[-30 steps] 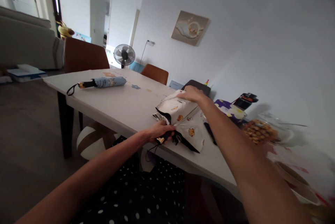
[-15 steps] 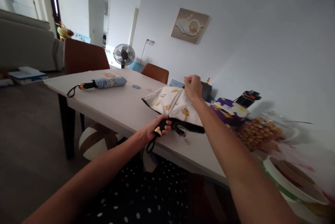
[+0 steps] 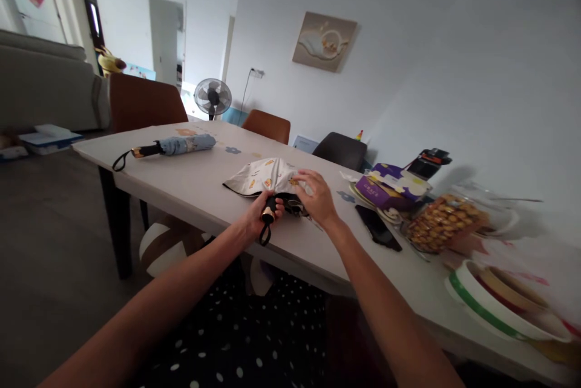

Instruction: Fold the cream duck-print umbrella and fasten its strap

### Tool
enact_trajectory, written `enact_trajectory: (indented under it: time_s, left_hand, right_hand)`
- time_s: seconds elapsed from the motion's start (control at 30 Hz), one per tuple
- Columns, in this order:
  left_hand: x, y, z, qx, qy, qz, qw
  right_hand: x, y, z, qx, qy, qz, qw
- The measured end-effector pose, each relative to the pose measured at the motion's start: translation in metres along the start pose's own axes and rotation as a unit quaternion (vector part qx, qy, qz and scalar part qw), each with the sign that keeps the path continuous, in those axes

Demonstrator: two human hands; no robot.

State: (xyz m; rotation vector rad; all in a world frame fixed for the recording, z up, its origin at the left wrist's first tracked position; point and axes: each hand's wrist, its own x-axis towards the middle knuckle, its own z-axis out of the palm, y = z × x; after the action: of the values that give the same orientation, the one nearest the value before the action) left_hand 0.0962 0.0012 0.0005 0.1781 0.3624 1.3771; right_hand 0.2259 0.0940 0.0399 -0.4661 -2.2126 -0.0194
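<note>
A folding umbrella with cream fabric printed with small orange figures [image 3: 258, 175] lies near the front edge of the white table [image 3: 204, 185]. My left hand [image 3: 261, 217] is closed round its black handle, whose strap hangs over the table edge. My right hand [image 3: 318, 197] rests on the fabric just beside the handle, fingers curled and pressing the cloth. A second, light blue folded umbrella [image 3: 175, 146] lies farther left on the table, away from both hands.
A black phone [image 3: 377, 227], a purple box [image 3: 385, 189], a pack of snacks [image 3: 442, 221] and stacked bowls [image 3: 499, 306] sit to the right. Brown chairs [image 3: 145, 100] stand behind the table, with a fan [image 3: 212, 97] and a sofa [image 3: 45, 82] beyond.
My right hand lifted the fabric up and then came back down near the handle. The umbrella cloth now lies flatter, spread to the left of my hands.
</note>
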Motion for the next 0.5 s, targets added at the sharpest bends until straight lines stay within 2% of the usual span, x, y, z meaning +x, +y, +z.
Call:
enact_trajectory:
  time_s: [0.1,0.27,0.4,0.5]
  left_hand:
    - [0.001,0.001,0.002,0.051,0.019,0.002,0.999]
    - [0.006,0.002,0.007,0.175,0.088,0.009,0.981]
    - [0.008,0.006,0.013,0.296,0.155,0.007,0.943]
    - [0.006,0.011,0.018,0.378,0.191,0.003,0.906]
  right_hand:
    - [-0.009,-0.003,0.014,-0.019,-0.044,-0.045,0.998]
    - [-0.022,0.006,0.025,-0.025,-0.105,-0.024,0.994]
    - [-0.025,0.012,0.026,-0.039,-0.115,-0.023,0.992]
    - [-0.026,0.015,0.028,-0.045,-0.099,-0.035,0.993]
